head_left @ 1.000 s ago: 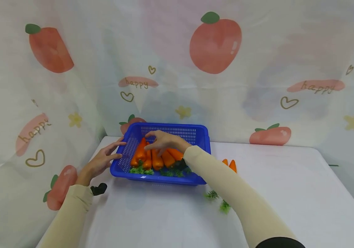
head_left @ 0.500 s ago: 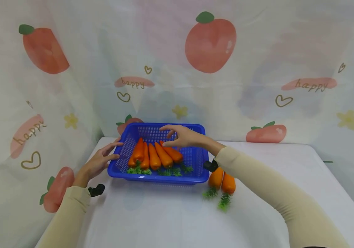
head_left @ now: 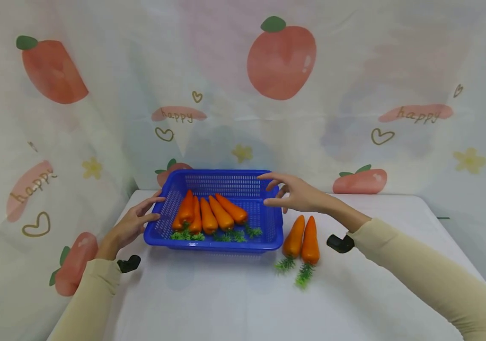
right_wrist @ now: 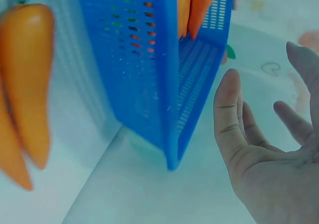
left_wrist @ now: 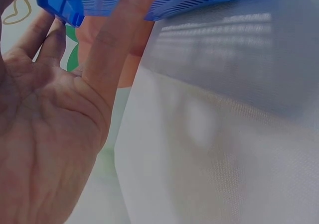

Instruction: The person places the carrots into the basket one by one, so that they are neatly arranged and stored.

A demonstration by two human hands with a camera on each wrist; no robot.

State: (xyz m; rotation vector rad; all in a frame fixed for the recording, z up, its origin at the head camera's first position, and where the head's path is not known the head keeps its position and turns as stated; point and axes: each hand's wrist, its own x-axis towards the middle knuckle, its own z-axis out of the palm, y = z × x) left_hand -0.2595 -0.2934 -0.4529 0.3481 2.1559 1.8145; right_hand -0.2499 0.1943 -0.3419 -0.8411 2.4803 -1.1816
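Several orange carrots [head_left: 209, 217] with green leafy tops lie side by side in a blue plastic basket [head_left: 213, 244], tops towards the front. My left hand [head_left: 129, 227] rests at the basket's left rim, fingers and thumb extended; in the left wrist view the thumb [left_wrist: 107, 50] reaches up to the basket's underside. At the right rear corner, my right hand [head_left: 300, 193] is raised with fingers apart and nothing in it. The right wrist view puts this hand [right_wrist: 279, 169] just beside the basket's side wall [right_wrist: 129, 74].
Two more carrots [head_left: 310, 241] lie on the white table [head_left: 225, 303], just right of the basket, leafy tops towards the front. A printed cloth [head_left: 225, 61] hangs behind and along the left side. Dark camera mounts [head_left: 340, 243] stick out from both wrists.
My right hand has left the carrots inside the basket and moved right, past its right rim, uncovering the two carrots on the table. The left hand stays at the rim.
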